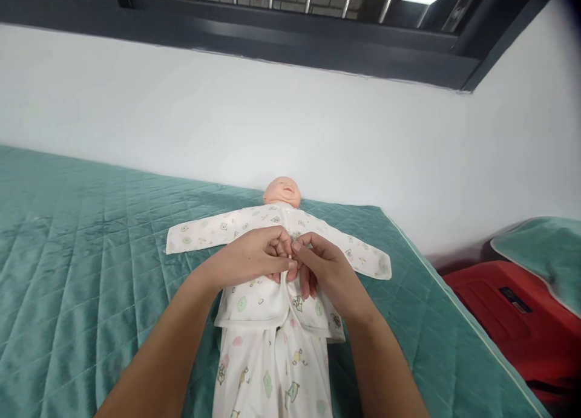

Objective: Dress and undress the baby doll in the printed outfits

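Note:
A baby doll lies on its back, dressed in a white printed jacket with long sleeves spread to both sides. White printed trousers cover its lower part. Over the jacket's front, my left hand pinches the edge of the front opening between thumb and fingers. Close against it, my right hand pinches the same opening from the other side. Below my hands the two front edges hang apart. The fastening between my fingertips is hidden.
A green quilted cover lies under the doll, its piped edge at right. Behind the doll's head rises a white wall, below a dark barred window frame. Right of the edge sits a red case, partly under green cloth.

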`<state>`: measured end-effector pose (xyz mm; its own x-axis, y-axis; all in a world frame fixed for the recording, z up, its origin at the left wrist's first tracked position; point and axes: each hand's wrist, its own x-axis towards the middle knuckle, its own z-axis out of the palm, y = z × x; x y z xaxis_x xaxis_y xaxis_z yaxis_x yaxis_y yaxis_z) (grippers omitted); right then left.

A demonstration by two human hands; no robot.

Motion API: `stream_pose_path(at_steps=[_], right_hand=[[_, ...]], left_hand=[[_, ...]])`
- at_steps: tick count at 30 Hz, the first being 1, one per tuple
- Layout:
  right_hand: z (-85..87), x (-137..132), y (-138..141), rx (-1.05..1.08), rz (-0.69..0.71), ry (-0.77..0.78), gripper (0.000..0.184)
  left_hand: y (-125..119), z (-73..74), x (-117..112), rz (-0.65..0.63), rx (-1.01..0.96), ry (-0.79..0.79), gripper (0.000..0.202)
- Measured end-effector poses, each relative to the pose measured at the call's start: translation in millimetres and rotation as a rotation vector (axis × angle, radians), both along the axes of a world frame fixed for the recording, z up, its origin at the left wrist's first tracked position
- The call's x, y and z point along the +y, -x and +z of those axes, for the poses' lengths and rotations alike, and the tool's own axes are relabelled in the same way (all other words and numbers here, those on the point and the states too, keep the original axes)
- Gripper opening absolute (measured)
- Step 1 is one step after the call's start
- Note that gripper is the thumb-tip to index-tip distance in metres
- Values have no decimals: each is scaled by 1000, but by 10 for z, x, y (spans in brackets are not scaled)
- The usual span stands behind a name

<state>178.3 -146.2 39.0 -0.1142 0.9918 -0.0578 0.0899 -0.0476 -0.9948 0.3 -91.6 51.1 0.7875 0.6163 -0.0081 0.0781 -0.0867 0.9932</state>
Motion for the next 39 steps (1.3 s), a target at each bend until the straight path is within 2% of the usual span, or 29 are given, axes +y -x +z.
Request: stream_pose_path(at_steps=[7,14,20,30,39], right_hand=[[32,-7,18,24,2,16,29],[28,-1,16,25,6,14,28],[23,-1,8,29,19,2,29],[23,-10,10,-25,-16,4,26],[2,0,7,34,-65,-25,18]], left_hand=[[-38,76,-112,226,221,-273,1],[-32,70,-94,203,216,-202,12],[-20,88,-104,291,261,-324,11],[23,44,-46,220,124,-137,14],[84,-29,41,78,45,-11,16]])
